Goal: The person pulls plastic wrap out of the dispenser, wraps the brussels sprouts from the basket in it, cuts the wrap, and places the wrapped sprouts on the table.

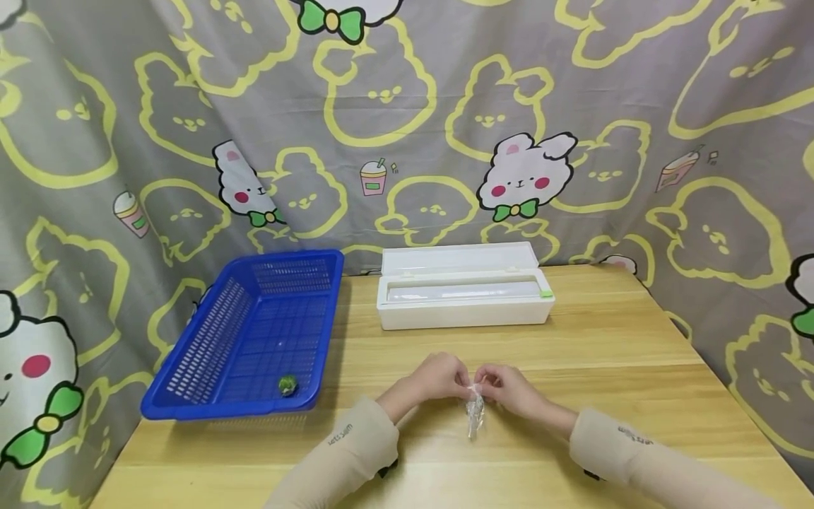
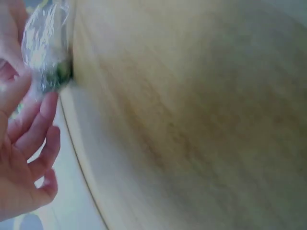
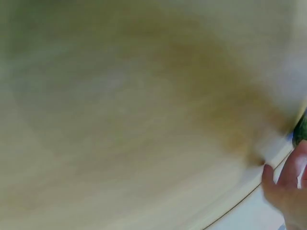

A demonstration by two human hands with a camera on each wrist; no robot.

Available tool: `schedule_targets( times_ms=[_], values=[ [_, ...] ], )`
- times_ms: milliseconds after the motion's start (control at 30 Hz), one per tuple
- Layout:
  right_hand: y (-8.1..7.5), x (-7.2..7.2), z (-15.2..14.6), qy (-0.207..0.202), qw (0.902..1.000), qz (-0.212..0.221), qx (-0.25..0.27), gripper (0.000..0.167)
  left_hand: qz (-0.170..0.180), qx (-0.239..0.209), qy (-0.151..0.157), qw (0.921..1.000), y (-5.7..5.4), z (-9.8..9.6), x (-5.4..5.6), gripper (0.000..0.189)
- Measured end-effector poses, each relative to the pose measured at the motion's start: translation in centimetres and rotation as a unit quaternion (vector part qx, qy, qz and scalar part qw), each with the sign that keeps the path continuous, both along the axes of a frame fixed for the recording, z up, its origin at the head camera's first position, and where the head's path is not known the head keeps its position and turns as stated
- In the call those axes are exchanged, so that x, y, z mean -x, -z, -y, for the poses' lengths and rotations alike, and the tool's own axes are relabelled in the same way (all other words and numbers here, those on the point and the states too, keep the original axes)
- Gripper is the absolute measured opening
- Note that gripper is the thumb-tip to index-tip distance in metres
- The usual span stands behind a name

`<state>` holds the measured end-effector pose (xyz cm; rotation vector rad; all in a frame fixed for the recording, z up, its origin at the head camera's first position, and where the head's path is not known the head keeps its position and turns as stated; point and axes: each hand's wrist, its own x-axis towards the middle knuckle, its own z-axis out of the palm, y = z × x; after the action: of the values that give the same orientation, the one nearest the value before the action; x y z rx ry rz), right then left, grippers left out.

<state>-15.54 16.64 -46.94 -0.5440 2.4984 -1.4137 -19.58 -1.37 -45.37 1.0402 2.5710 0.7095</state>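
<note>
My left hand [image 1: 440,376] and right hand [image 1: 511,390] meet above the table, in front of the white box. Between them, both sets of fingertips pinch a crumpled piece of clear cling film [image 1: 474,416], whose loose end hangs down. The left wrist view shows a small dark green thing [image 2: 58,74] inside the film, held at the left hand's [image 2: 29,148] fingertips; its kind cannot be told. At the edge of the right wrist view, part of the same green thing [image 3: 301,132] shows above the right hand [image 3: 290,187].
A blue plastic basket [image 1: 232,353] stands on the left with one small green film-wrapped item [image 1: 287,385] in its near right corner. Behind the hands, a white cling film box [image 1: 467,314] has its lid raised and a roll inside. A patterned curtain [image 1: 407,106] hangs behind the wooden table [image 1: 610,353].
</note>
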Motion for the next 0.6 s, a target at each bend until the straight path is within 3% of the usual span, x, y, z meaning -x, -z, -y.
schedule_targets(
  times_ms=[67,133,300,467,600],
  values=[
    [0.0,-0.2,0.0,-0.004,0.9991,-0.030,-0.029,0.012,-0.066,0.039,0.003,0.9971,-0.3,-0.1,-0.4,0.019],
    [0.0,-0.4,0.0,-0.009,0.9959,-0.062,-0.065,0.019,-0.103,0.060,0.009,0.9929,-0.4,-0.1,-0.8,0.019],
    [0.1,-0.6,-0.1,-0.013,0.9811,-0.132,-0.140,0.032,-0.112,0.069,0.023,0.9911,-0.7,0.1,-1.3,0.022],
    [0.2,-0.7,-0.3,-0.020,0.9801,-0.136,-0.143,0.037,-0.136,0.101,0.030,0.9851,-0.8,0.0,-1.5,0.033],
    [0.6,-0.8,-0.3,-0.024,0.9763,-0.157,-0.147,0.043,-0.165,0.141,0.028,0.9757,-0.8,-0.1,-1.8,0.039]
  ],
)
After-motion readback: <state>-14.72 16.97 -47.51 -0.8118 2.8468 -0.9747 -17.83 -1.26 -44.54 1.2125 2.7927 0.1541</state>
